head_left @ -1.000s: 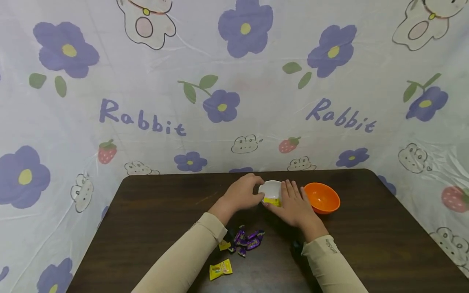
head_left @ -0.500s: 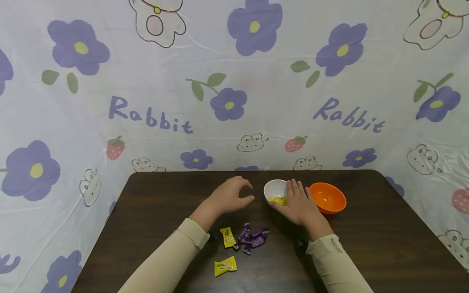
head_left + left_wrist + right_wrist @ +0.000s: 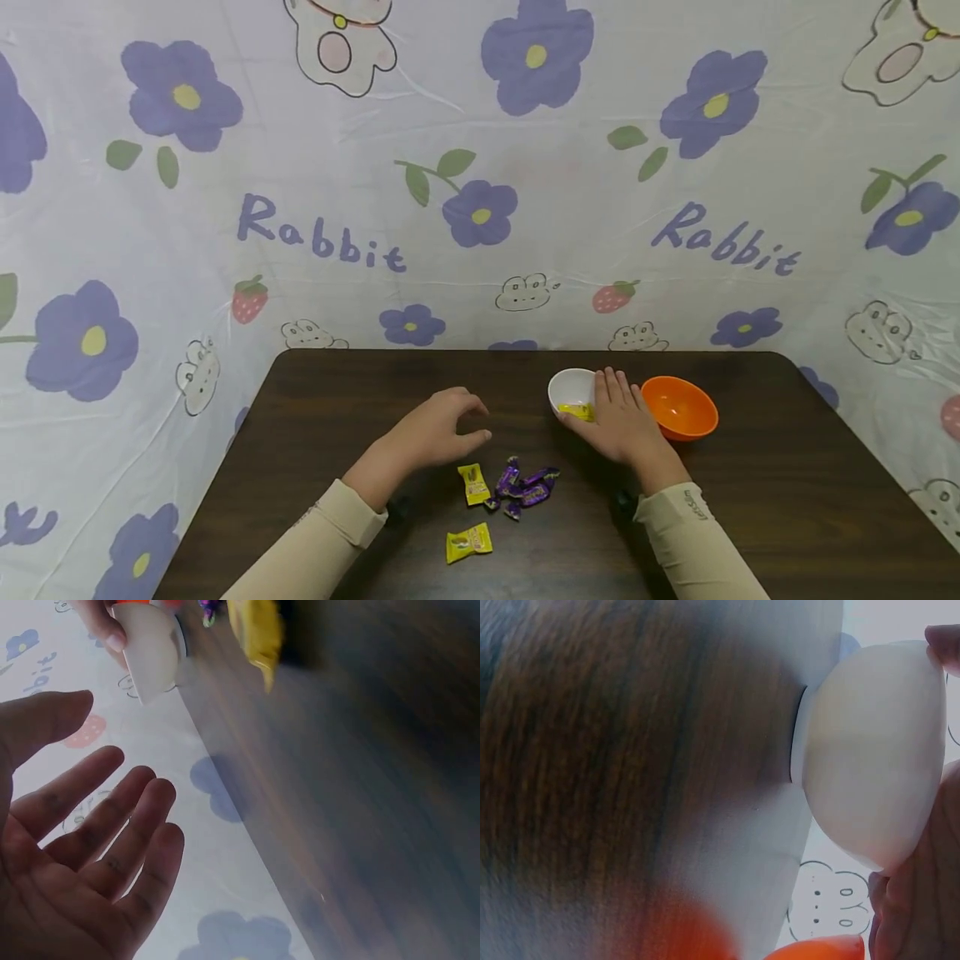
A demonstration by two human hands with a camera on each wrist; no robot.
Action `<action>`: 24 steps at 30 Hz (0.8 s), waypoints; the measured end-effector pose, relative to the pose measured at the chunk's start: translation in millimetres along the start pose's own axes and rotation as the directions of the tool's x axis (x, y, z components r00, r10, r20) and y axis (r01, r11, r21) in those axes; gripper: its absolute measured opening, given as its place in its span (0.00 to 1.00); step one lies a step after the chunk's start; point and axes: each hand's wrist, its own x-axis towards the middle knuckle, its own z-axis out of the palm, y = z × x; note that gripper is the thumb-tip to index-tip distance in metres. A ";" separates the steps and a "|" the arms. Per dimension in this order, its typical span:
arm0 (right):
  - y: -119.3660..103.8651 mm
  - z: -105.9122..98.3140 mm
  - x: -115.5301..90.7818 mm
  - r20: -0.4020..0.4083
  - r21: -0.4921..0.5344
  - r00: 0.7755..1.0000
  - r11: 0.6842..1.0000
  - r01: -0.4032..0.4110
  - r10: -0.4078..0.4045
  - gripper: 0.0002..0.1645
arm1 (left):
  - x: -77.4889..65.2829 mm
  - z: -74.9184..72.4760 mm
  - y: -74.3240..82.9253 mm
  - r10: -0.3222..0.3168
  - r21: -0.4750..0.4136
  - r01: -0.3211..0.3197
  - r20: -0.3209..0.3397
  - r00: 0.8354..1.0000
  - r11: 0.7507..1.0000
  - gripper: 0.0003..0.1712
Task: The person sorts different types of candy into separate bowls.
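Observation:
My left hand (image 3: pixel 437 427) is above the table, fingers loosely bent and nothing between them; the left wrist view shows the bare palm and spread fingers (image 3: pixel 154 859). Closest to it lies a yellow-wrapped candy (image 3: pixel 473 484), with a second yellow candy (image 3: pixel 468 542) nearer the front. Several purple-wrapped candies (image 3: pixel 534 495) sit in a heap beside them. My right hand (image 3: pixel 624 425) holds a small white bowl (image 3: pixel 877 750), thumb at one side of the rim and long fingers along the other. Inside the bowl, a yellow wrapper (image 3: pixel 576 411) shows, partly hidden by the hand.
An orange bowl (image 3: pixel 681 407) stands just right of the right hand. The dark wooden table (image 3: pixel 352 383) ends at a back edge before a patterned cloth (image 3: pixel 450 275) with flowers and rabbits.
My left hand has left the white bowl and moved left and toward the front, above the yellow candies. The right hand stays at the bowl. The view has shifted slightly.

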 end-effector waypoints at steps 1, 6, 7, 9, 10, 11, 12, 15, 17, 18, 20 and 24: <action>0.8 0.2 0.3 0.002 0.001 1.000 1.000 -0.003 0.003 0.72 | -3.1 -1.2 -0.9 0.001 -0.004 -0.001 0.001 1.000 1.000 0.19; 3.7 0.6 2.4 0.001 0.000 1.000 1.000 -0.011 0.011 0.73 | -17.2 -7.5 -4.5 0.016 -0.005 -0.016 0.004 1.000 1.000 0.18; 3.8 0.5 2.7 0.000 -0.001 1.000 1.000 -0.012 0.012 0.72 | -19.8 -8.2 -5.5 0.017 -0.001 -0.017 0.006 1.000 1.000 0.18; 3.6 -0.1 3.1 -0.005 0.003 1.000 1.000 -0.009 0.009 0.72 | -25.1 -8.9 -7.4 0.016 0.004 -0.016 0.014 1.000 1.000 0.18; 3.2 -0.4 3.0 -0.004 0.003 1.000 1.000 -0.011 0.011 0.72 | -27.8 -9.1 -8.1 0.012 0.000 -0.012 0.021 1.000 1.000 0.17; 3.0 -0.7 3.1 -0.004 0.002 1.000 1.000 -0.012 0.012 0.72 | -30.5 -8.8 -8.9 0.005 -0.001 -0.005 0.030 1.000 1.000 0.17; 3.0 -0.7 3.3 -0.003 0.003 1.000 1.000 -0.014 0.014 0.72 | -33.2 -8.4 -9.7 -0.003 -0.007 0.003 0.041 0.999 1.000 0.17; 2.4 -1.4 3.7 -0.006 0.001 1.000 1.000 -0.015 0.015 0.71 | -41.0 -7.1 -10.5 -0.010 -0.031 0.012 0.070 0.998 0.999 0.17; 1.2 -2.1 3.3 -0.010 0.002 1.000 1.000 -0.015 0.015 0.71 | -46.0 -6.0 -10.8 -0.013 -0.040 0.016 0.078 0.997 0.999 0.16; 0.7 -2.3 3.0 -0.012 0.002 1.000 1.000 -0.016 0.016 0.71 | -48.6 -5.6 -10.9 -0.015 -0.040 0.018 0.078 0.997 0.999 0.16; 0.0 -2.2 2.3 -0.008 0.007 1.000 1.000 -0.019 0.019 0.71 | -54.1 -5.1 -11.1 -0.022 -0.033 0.024 0.070 0.997 0.999 0.16; 0.7 -0.6 1.1 0.007 0.006 1.000 1.000 -0.019 0.019 0.71 | -64.2 -3.3 -11.2 -0.035 -0.029 0.037 0.064 0.997 0.999 0.17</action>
